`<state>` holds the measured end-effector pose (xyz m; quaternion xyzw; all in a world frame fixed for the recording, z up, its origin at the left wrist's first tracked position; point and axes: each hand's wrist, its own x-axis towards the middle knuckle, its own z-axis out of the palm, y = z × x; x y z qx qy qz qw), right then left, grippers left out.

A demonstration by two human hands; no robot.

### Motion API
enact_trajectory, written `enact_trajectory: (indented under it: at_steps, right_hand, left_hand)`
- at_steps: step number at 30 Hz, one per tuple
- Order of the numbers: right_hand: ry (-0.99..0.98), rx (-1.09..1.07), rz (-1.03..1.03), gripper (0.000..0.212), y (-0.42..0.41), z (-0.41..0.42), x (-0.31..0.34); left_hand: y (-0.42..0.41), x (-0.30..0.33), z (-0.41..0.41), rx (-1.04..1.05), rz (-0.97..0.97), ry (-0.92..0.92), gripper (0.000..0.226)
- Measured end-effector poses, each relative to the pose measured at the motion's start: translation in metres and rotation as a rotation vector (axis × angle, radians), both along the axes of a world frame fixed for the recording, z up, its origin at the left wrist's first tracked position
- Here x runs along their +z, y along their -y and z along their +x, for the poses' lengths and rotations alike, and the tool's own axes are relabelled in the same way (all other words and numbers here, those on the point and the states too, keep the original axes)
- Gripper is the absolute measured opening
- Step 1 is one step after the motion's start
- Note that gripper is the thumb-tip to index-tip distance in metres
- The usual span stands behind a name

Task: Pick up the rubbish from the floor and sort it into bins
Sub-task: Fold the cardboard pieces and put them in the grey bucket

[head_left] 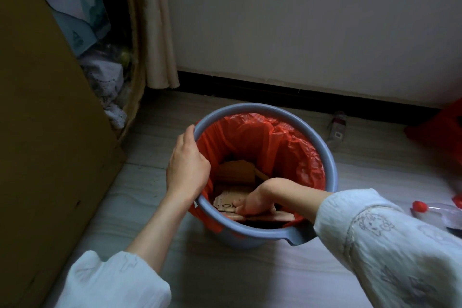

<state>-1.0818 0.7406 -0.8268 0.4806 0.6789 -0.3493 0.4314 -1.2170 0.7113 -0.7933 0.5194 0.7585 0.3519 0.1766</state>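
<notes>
Large brown cardboard box [45,120] fills the view from 7 to 11 o'clock, its open side stuffed with mixed clutter. Grey-blue plastic bin [332,165] stands on the floor at centre, lined with a red bag [282,147]. Left hand [186,164] grips the bin rim at 9 o'clock, fingers curled over the edge. Right hand [257,199] reaches inside at 6 o'clock, fingers pressing down on flattened cardboard pieces [236,172] in the bin; cannot tell whether they clasp any. Plastic bottle [337,129] lies on the floor at 2 o'clock. Red-capped bottle [435,211] lies at 3 o'clock.
</notes>
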Motion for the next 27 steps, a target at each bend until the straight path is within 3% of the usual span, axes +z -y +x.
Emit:
enact_trajectory:
  at_steps: [7,12,17,23,27]
  right_hand:
    - [-0.070,0.059,0.143,0.050,0.011,0.002,0.002]
    - [-0.317,-0.163,0.262,0.049,0.013,0.020,0.047]
    - [-0.507,-0.165,0.401,0.044,0.029,0.051,0.093]
    - [-0.718,-0.397,0.741,0.036,0.071,0.118,0.127]
    - [-0.684,-0.594,0.857,0.033,0.113,0.197,0.127]
  left_hand:
    - [0.002,0.002,0.002,0.011,-0.023,0.009,0.052]
    - [0.001,0.005,-0.001,-0.015,-0.080,0.044,0.052]
    - [0.008,0.021,0.005,-0.099,-0.160,-0.219,0.051]
    - [0.024,0.062,0.076,-0.398,0.071,-0.271,0.047]
    - [0.048,0.072,0.156,-0.646,0.296,-0.244,0.043]
